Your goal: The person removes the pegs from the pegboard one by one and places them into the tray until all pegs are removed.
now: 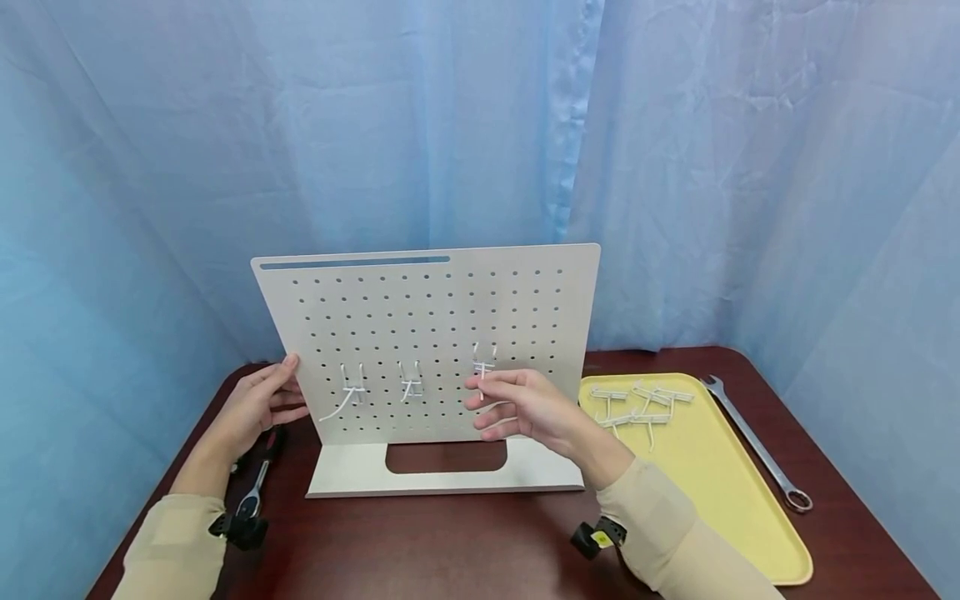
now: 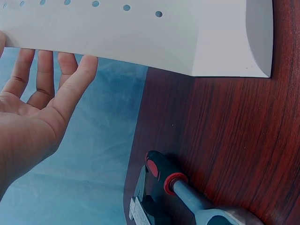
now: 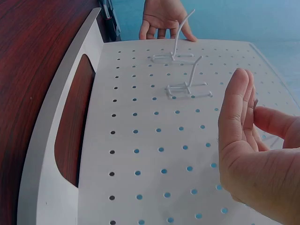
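Here | left hand grips pegboard | right hand pinches hook | yellow wrist sticker illegible

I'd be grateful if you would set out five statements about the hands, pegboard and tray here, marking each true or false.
1. The left hand grips a side edge of the white pegboard. True.
2. The wrench lies inside the yellow tray. False: it lies on the table beside the tray.
3. The right hand pinches a white hook at the pegboard. True.
4. Every hook in the scene is on the pegboard. False: several loose hooks lie on the tray.
5. Two other hooks stick out from the pegboard between the two hands. True.
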Available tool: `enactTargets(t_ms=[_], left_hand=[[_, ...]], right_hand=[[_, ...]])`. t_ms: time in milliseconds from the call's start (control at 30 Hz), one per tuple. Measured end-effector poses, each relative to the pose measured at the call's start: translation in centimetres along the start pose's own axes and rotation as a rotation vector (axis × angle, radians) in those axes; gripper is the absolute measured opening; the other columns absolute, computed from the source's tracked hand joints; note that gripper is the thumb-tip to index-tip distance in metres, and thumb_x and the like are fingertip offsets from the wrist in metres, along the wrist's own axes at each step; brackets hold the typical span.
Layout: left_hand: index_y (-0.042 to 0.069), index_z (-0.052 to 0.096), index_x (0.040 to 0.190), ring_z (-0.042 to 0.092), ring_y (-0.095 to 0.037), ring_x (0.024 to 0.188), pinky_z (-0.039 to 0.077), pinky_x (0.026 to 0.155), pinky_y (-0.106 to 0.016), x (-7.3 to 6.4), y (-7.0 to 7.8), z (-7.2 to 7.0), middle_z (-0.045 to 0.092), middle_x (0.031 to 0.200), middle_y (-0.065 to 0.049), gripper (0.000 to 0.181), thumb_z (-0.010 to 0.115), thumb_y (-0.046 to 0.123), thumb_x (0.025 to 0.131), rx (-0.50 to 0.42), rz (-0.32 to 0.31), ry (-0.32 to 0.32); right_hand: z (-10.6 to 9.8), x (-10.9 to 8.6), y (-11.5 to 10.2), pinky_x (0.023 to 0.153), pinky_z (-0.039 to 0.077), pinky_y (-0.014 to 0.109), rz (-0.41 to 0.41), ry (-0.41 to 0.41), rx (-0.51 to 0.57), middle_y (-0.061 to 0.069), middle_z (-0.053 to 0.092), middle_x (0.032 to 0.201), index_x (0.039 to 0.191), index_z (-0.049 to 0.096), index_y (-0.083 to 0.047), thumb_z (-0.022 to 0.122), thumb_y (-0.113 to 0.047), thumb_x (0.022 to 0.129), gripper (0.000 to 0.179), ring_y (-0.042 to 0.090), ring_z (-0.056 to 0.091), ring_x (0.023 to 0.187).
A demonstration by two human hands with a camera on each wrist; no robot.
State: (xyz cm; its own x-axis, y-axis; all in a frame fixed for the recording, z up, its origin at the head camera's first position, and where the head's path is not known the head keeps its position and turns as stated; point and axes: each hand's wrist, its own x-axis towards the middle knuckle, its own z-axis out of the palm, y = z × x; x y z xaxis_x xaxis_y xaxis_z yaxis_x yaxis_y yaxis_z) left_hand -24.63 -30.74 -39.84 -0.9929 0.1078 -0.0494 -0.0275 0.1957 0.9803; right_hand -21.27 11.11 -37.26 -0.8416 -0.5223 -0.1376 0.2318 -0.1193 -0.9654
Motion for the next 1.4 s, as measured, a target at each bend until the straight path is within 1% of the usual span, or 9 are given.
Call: enactTargets(t_ms=[67, 200, 300, 467, 633, 733, 933, 1167, 1400], left_hand=[[0.003, 0.059, 0.116, 0.070, -0.020, 0.094, 0.061, 0.084, -0.038, 0.0, 0.0, 0.0, 0.065, 0.103, -0.009, 0.051, 0.053, 0.052, 0.103, -0.002, 0.000, -0.001], [0.003, 0.059, 0.114, 0.070, -0.019, 0.093, 0.060, 0.084, -0.039, 0.0, 0.1, 0.0, 0.065, 0.102, -0.009, 0.051, 0.052, 0.052, 0.103, -0.003, 0.001, -0.001], [0.004, 0.060, 0.113, 0.070, -0.019, 0.093, 0.060, 0.086, -0.042, 0.0, 0.0, 0.0, 0.065, 0.102, -0.009, 0.050, 0.052, 0.052, 0.103, -0.002, 0.002, 0.000], [0.005, 0.061, 0.112, 0.070, -0.019, 0.093, 0.059, 0.087, -0.043, 0.0, 0.0, -0.1, 0.065, 0.102, -0.008, 0.048, 0.052, 0.052, 0.104, -0.006, 0.002, -0.001], [0.005, 0.061, 0.114, 0.070, -0.018, 0.093, 0.061, 0.084, -0.038, -0.1, 0.0, -0.2, 0.066, 0.103, -0.007, 0.048, 0.052, 0.051, 0.104, -0.011, 0.000, -0.003], [0.006, 0.061, 0.115, 0.070, -0.018, 0.093, 0.061, 0.083, -0.037, -0.2, 0.0, -0.2, 0.066, 0.103, -0.006, 0.047, 0.052, 0.051, 0.104, -0.008, 0.002, -0.004], [0.005, 0.061, 0.115, 0.070, -0.019, 0.094, 0.060, 0.085, -0.039, 0.0, 0.1, -0.1, 0.066, 0.104, -0.008, 0.048, 0.053, 0.052, 0.104, -0.012, 0.003, -0.003], [0.004, 0.060, 0.116, 0.070, -0.019, 0.094, 0.060, 0.085, -0.040, 0.1, 0.1, -0.1, 0.065, 0.105, -0.011, 0.050, 0.053, 0.052, 0.103, -0.010, 0.001, -0.002], [0.003, 0.061, 0.116, 0.070, -0.020, 0.095, 0.061, 0.084, -0.039, -0.2, 0.2, 0.0, 0.065, 0.106, -0.011, 0.050, 0.053, 0.051, 0.104, -0.002, -0.003, 0.001]], right_hand=[[-0.4, -0.4, 0.0, 0.076, 0.063, 0.038, -0.008, -0.001, -0.026, 0.009, 0.071, 0.105, 0.140, 0.050, 0.011, 0.060, -0.020, 0.104, 0.049, 0.017, 0.072, 0.078], [-1.5, -1.3, 0.0, 0.077, 0.063, 0.042, -0.020, 0.005, -0.090, 0.016, 0.069, 0.113, 0.137, 0.051, 0.013, 0.062, -0.021, 0.103, 0.049, 0.018, 0.073, 0.081], [-2.7, -2.2, 0.0, 0.078, 0.062, 0.045, -0.033, 0.019, -0.145, 0.019, 0.068, 0.115, 0.135, 0.051, 0.014, 0.062, -0.022, 0.103, 0.050, 0.020, 0.073, 0.083], [-4.7, -4.2, -0.1, 0.076, 0.063, 0.045, -0.063, 0.065, -0.205, 0.015, 0.069, 0.111, 0.132, 0.051, 0.016, 0.062, -0.022, 0.104, 0.048, 0.021, 0.073, 0.082], [-6.6, -6.2, -0.1, 0.075, 0.063, 0.044, -0.087, 0.114, -0.242, 0.013, 0.069, 0.112, 0.126, 0.055, 0.014, 0.062, -0.022, 0.104, 0.043, 0.020, 0.072, 0.080], [-7.6, -7.3, 0.0, 0.076, 0.063, 0.045, -0.089, 0.132, -0.261, 0.015, 0.070, 0.109, 0.126, 0.054, 0.013, 0.062, -0.022, 0.104, 0.043, 0.021, 0.072, 0.080], [-9.8, -9.3, -0.1, 0.078, 0.062, 0.045, -0.099, 0.178, -0.296, 0.020, 0.070, 0.109, 0.125, 0.058, 0.008, 0.061, -0.022, 0.104, 0.037, 0.024, 0.073, 0.084], [-12.4, -11.3, -0.3, 0.078, 0.062, 0.044, -0.105, 0.237, -0.314, 0.013, 0.072, 0.106, 0.125, 0.061, 0.004, 0.060, -0.021, 0.105, 0.032, 0.023, 0.073, 0.085], [-14.8, -13.1, -0.2, 0.080, 0.062, 0.042, -0.098, 0.266, -0.329, 0.013, 0.072, 0.109, 0.126, 0.061, -0.001, 0.057, -0.021, 0.106, 0.028, 0.023, 0.073, 0.087]])
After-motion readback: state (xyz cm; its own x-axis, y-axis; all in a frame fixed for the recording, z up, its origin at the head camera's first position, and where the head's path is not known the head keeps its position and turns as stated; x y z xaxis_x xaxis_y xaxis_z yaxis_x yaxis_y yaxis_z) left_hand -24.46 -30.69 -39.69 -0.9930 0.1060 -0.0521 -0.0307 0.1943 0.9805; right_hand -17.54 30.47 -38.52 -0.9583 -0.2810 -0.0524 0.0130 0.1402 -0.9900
